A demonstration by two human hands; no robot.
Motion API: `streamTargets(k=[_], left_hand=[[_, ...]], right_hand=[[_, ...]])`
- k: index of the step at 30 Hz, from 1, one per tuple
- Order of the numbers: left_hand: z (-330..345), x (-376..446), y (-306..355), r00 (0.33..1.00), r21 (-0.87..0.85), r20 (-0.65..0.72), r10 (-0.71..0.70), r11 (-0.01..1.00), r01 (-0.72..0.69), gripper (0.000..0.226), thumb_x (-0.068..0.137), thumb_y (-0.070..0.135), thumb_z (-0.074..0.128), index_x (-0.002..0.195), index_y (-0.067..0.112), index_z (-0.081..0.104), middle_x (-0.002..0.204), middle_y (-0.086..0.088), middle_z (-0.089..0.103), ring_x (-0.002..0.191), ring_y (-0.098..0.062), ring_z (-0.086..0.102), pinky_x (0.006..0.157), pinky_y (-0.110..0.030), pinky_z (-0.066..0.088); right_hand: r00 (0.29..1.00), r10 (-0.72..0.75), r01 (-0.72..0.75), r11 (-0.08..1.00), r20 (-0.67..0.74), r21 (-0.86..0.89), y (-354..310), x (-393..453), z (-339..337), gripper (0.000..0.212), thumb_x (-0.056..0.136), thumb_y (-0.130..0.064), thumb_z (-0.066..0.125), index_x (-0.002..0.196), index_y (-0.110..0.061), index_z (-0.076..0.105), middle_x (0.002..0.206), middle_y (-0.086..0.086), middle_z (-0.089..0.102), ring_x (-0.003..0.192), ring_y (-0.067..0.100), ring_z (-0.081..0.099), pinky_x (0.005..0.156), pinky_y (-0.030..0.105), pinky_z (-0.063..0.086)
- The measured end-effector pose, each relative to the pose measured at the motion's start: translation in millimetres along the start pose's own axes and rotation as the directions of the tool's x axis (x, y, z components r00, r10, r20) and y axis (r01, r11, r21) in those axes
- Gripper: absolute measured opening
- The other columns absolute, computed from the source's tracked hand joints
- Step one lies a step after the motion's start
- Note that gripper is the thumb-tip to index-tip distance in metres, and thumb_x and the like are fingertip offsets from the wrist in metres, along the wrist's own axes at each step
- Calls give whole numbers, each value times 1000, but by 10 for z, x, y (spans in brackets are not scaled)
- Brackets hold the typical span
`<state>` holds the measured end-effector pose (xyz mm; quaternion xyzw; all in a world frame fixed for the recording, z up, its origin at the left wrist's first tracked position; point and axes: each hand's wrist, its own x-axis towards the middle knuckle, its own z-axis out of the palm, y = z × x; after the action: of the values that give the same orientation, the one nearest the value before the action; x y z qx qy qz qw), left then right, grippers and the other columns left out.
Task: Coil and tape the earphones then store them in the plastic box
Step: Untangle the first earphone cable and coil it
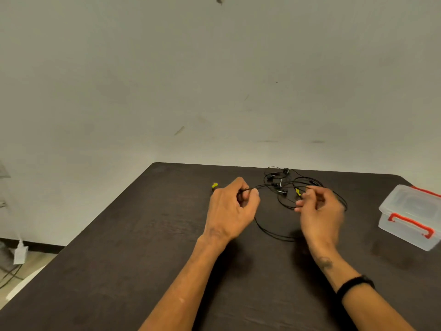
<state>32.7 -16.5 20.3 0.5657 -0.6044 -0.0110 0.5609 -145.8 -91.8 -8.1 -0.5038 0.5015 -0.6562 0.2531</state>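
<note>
Basically left hand pinched the earphones cable near the tabletop's far edge; right hand blurred, grip unclear. Better: even loops, light tension.

Dark wooden table filled the lower frame, scuffed pale wall above, cables lay lower left.

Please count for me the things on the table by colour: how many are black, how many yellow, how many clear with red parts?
Black: 1, the tangle of earphone cables; separate sets cannot be told apart.
Yellow: 2, a small piece beyond the left hand and a bit by the right hand.
Clear with red: 1, the plastic box, lid on.
Total: 4.
</note>
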Motion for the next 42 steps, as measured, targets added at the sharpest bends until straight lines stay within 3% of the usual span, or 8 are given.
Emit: streamTargets(k=[7, 11, 14, 22, 27, 30, 34, 42], left_hand=[[-376, 208, -149, 893, -171, 115, -436, 876, 450, 52, 93, 55, 69, 60, 17, 53, 48, 12, 43, 49, -7, 38, 62, -27, 43], [-337, 185, -113, 665, -608, 430, -611, 348, 714, 27, 92, 37, 76, 87, 12, 70, 55, 6, 45, 43, -5, 37, 59, -24, 53], [-249, 184, -29, 703, -726, 503, -503, 196, 660, 15, 97, 22, 69, 102, 8, 72, 76, -1, 71, 58, -7, 64, 79, -28, 63], [68, -57, 140, 822, -162, 542, -174, 939, 305, 6, 93, 22, 76, 93, 16, 76, 75, -2, 79, 64, -16, 75, 70, -33, 64], [-69, 45, 128, 974, -122, 52, -220, 967, 224, 11, 94, 30, 69, 86, 22, 72, 72, 3, 71, 65, -7, 65, 64, -27, 51], [-142, 75, 75, 975, -214, 154, -160, 958, 191, 14, 104, 32, 59, 105, 26, 71, 95, 9, 75, 93, -8, 70, 79, -27, 52], [-98, 5, 103, 952, -123, 300, -55, 988, 96, 45, 108, 46, 48, 73, 23, 65, 60, 9, 63, 56, -4, 57, 58, -22, 42], [-399, 142, -2, 952, 258, -286, -108, 948, 185, 61, 100, 49, 60, 52, 17, 40, 43, 7, 36, 42, -12, 36, 51, -16, 29]], right_hand=[[922, 323, -272, 933, -212, 236, 51, 192, -161, 8, 103, -11, 58, 110, -14, 62, 106, 14, 69, 69, 13, 72, 60, 20, 60], [988, 63, -78, 991, -140, -106, -101, 24, -120, 18, 96, -38, 66, 105, -24, 58, 102, 9, 62, 71, 27, 70, 72, 39, 56], [973, 72, -74, 997, 217, 3, -340, -196, -49, 43, 102, -50, 58, 89, -9, 63, 66, 18, 66, 52, 21, 65, 56, 42, 56], [767, 261, -408, 904, 587, 131, -345, -244, 29, 26, 101, -32, 66, 99, -9, 78, 95, 19, 79, 80, 31, 74, 71, 43, 61], [692, 264, -524, 824, 672, 216, -362, -242, -19, 17, 96, -14, 72, 107, -3, 74, 90, 12, 76, 65, 15, 66, 63, 26, 59], [653, 206, -499, 841, 729, 208, -437, -271, -25, 24, 94, -16, 74, 114, -4, 73, 91, 9, 76, 54, 9, 52, 45, 16, 39], [607, 113, -493, 830, 787, 262, -464, -258, -39, 25, 88, -19, 76, 108, -5, 73, 90, 12, 75, 45, 6, 39, 42, 15, 30], [537, 155, -376, 924, 829, 71, -452, -314, -37, 29, 97, -25, 71, 101, 3, 76, 68, 2, 60, 49, 7, 38, 43, 15, 28]])
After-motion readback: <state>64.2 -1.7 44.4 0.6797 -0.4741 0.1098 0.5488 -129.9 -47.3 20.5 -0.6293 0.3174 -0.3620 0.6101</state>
